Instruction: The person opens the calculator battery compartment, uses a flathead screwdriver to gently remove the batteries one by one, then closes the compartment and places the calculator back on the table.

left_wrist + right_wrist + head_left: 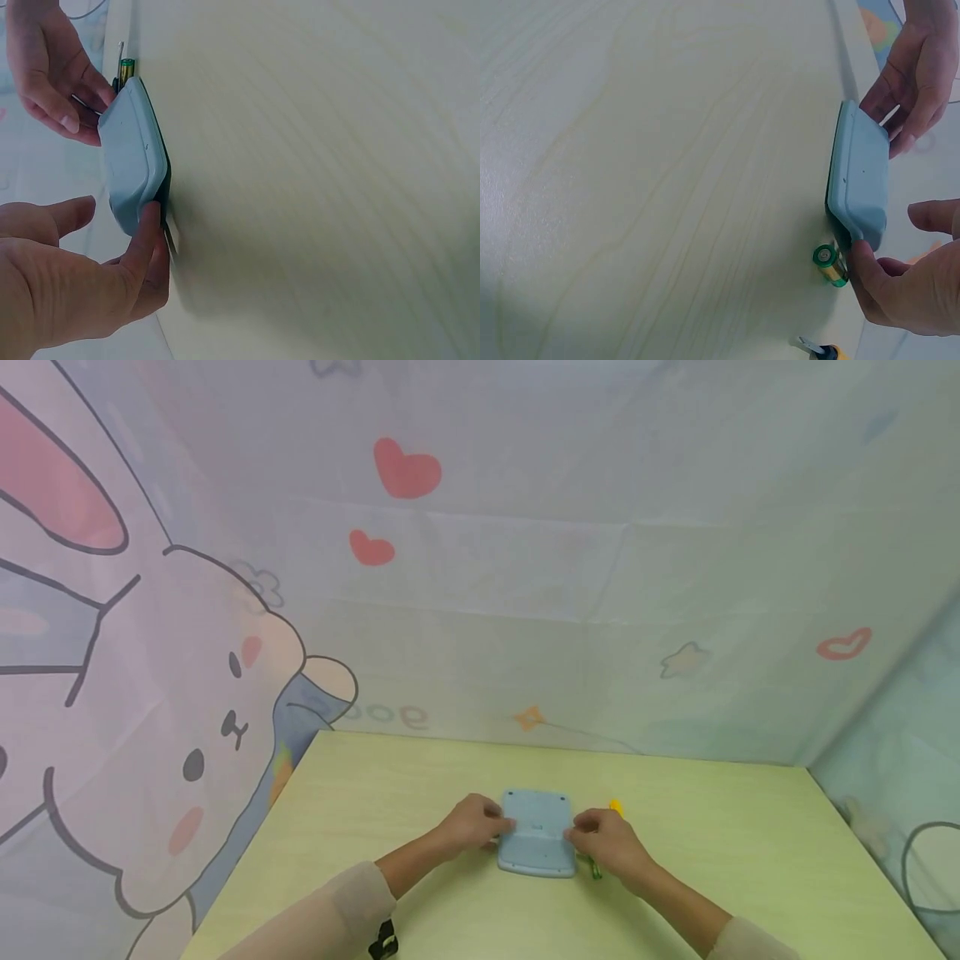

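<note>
A light blue calculator (536,839) lies back side up between both hands, screw holes at its corners; its keys are hidden underneath. At its left edge my left hand (471,821) touches with the fingertips, and in the left wrist view the thumb (75,215) stands apart above the back. My right hand (609,841) mirrors this on the right edge, with its index fingertip (862,251) against the side and its thumb (928,215) lifted away. A green and gold battery (830,266) lies right beside the calculator, near the right hand's fingers.
A small screwdriver (827,351) with a yellow and dark handle lies to the right, partly out of the right wrist view. The pale yellow-green table (420,768) meets a printed cloth backdrop (525,568) behind and at the sides. A dark object (384,941) shows by the left sleeve.
</note>
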Demonstrator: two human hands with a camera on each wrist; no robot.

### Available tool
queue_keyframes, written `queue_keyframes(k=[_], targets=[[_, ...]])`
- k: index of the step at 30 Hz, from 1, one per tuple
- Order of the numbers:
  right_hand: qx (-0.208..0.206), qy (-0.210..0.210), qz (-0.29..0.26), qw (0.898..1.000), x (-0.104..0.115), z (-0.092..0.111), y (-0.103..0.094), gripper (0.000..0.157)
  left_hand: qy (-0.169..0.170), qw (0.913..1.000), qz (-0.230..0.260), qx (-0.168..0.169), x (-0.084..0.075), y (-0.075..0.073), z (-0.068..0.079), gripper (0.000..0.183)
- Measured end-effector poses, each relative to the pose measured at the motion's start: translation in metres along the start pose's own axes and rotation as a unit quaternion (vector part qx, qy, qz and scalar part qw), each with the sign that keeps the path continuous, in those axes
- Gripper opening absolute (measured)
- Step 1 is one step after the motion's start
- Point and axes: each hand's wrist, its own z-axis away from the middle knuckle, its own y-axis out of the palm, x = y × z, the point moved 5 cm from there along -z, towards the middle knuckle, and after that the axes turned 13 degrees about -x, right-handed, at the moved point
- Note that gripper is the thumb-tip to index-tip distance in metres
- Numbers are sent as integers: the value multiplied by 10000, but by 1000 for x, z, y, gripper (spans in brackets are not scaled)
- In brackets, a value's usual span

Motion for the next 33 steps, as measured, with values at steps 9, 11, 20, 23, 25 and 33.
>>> queue_keyframes(k=[9, 11, 20, 23, 25, 33], targets=[[79, 36, 96, 9999, 1, 0, 1, 35, -171, 9995, 269, 89, -2, 1, 2, 45], [114, 102, 80, 9999, 2, 1, 1, 36, -193, 9994, 282, 94, -1, 1, 2, 44], [210, 82, 111, 9997, 4, 2, 5, 41, -259, 9989, 373, 110, 2, 2, 1, 41], [188, 54, 56, 9998, 4, 2, 6, 41, -292, 9985, 444, 137, 3, 2, 2, 40], [155, 46, 1, 9999, 4, 2, 6, 39, -306, 9983, 477, 153, 2, 1, 2, 39], [-173, 32, -128, 9998, 7, 2, 4, 34, -316, 9976, 588, 155, 1, -2, 3, 35]])
